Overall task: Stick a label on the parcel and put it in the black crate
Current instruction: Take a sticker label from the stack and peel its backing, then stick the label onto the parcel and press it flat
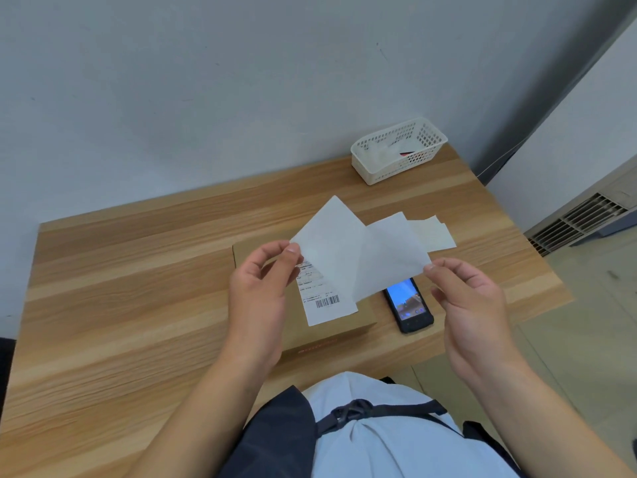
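Observation:
The parcel (pixel 275 305) is a flat brown cardboard box lying on the wooden table (pixel 120 288) in front of me. A printed label (pixel 327 305) with a barcode shows on its top; I cannot tell whether it is stuck down. Above the box I hold a blank white sheet (pixel 331 250), creased down the middle, in the air. My left hand (pixel 262 288) pinches its left corner and my right hand (pixel 472 305) pinches its right corner. The sheet hides the label's upper part and the box's far edge. The black crate is not in view.
A black phone (pixel 410 305) with its screen lit lies just right of the box. More blank white paper (pixel 434 232) lies beyond it. A white plastic basket (pixel 400 150) stands at the table's back right corner, against the grey wall.

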`<act>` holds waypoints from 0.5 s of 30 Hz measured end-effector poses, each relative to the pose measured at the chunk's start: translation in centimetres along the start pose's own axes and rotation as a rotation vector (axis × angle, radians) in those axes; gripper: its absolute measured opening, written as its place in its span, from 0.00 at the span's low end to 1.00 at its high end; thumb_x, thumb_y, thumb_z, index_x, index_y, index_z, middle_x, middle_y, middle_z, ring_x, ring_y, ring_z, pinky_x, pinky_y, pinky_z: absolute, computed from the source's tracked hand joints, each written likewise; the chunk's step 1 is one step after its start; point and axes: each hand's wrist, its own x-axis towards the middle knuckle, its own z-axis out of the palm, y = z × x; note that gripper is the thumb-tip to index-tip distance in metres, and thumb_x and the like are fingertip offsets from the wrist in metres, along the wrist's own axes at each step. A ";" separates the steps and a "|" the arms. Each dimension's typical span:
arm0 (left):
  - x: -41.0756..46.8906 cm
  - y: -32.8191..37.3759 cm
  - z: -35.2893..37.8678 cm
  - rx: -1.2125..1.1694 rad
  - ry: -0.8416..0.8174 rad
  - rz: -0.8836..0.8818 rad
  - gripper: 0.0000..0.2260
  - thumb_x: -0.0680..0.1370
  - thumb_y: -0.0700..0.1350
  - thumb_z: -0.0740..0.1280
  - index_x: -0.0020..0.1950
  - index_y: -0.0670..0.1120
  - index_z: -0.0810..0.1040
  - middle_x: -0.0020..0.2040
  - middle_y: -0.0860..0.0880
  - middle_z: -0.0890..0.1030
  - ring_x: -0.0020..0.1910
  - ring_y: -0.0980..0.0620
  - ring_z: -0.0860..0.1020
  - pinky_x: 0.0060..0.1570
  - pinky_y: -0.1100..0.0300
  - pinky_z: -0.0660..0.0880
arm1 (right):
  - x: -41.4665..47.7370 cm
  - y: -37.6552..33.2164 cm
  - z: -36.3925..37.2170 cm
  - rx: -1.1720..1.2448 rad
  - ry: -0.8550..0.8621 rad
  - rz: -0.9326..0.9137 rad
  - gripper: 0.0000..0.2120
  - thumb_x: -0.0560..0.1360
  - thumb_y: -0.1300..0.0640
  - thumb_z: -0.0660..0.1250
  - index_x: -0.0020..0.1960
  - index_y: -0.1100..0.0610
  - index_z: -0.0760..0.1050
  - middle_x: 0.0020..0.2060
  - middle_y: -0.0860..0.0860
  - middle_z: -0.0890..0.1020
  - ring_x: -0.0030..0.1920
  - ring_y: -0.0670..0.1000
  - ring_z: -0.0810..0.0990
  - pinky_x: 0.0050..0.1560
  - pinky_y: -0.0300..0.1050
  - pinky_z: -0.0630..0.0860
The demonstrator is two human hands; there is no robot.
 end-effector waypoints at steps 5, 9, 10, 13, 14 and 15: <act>0.5 0.0 2.6 -0.032 0.070 0.023 0.04 0.78 0.43 0.70 0.44 0.47 0.82 0.42 0.51 0.86 0.46 0.54 0.83 0.64 0.47 0.75 | 3.7 -1.3 -1.5 0.040 0.015 0.003 0.11 0.76 0.66 0.67 0.38 0.56 0.76 0.24 0.40 0.79 0.25 0.36 0.76 0.28 0.27 0.72; 1.1 0.4 4.4 -0.050 0.151 0.050 0.04 0.78 0.42 0.69 0.44 0.47 0.81 0.41 0.54 0.86 0.45 0.56 0.82 0.64 0.49 0.75 | 7.2 -2.1 -2.4 0.037 0.023 0.033 0.10 0.76 0.63 0.69 0.38 0.53 0.78 0.34 0.45 0.80 0.38 0.41 0.78 0.44 0.37 0.73; 1.3 0.5 4.8 -0.046 0.167 0.055 0.04 0.78 0.42 0.69 0.44 0.47 0.81 0.41 0.55 0.86 0.46 0.57 0.82 0.63 0.50 0.75 | 8.3 -2.4 -2.6 0.039 0.030 0.050 0.09 0.76 0.63 0.69 0.38 0.53 0.78 0.37 0.47 0.80 0.40 0.43 0.77 0.47 0.39 0.72; 2.1 0.6 5.8 -0.028 0.201 0.063 0.04 0.78 0.42 0.69 0.43 0.48 0.82 0.42 0.55 0.85 0.46 0.57 0.81 0.63 0.51 0.75 | 12.1 -3.1 -3.4 0.042 0.050 0.087 0.07 0.76 0.62 0.69 0.40 0.53 0.79 0.40 0.50 0.82 0.45 0.48 0.78 0.52 0.44 0.73; 2.5 0.5 6.1 -0.019 0.209 0.065 0.04 0.78 0.42 0.70 0.43 0.49 0.82 0.43 0.54 0.85 0.46 0.57 0.81 0.63 0.50 0.75 | 13.4 -3.3 -3.6 0.032 0.055 0.096 0.07 0.76 0.61 0.70 0.40 0.53 0.80 0.41 0.51 0.83 0.46 0.49 0.79 0.53 0.46 0.73; 2.8 0.4 6.4 -0.010 0.216 0.068 0.04 0.78 0.42 0.70 0.43 0.49 0.82 0.43 0.54 0.85 0.45 0.56 0.81 0.63 0.50 0.75 | 14.6 -3.5 -3.8 0.022 0.056 0.101 0.06 0.76 0.60 0.70 0.41 0.52 0.80 0.42 0.51 0.83 0.46 0.50 0.79 0.51 0.46 0.74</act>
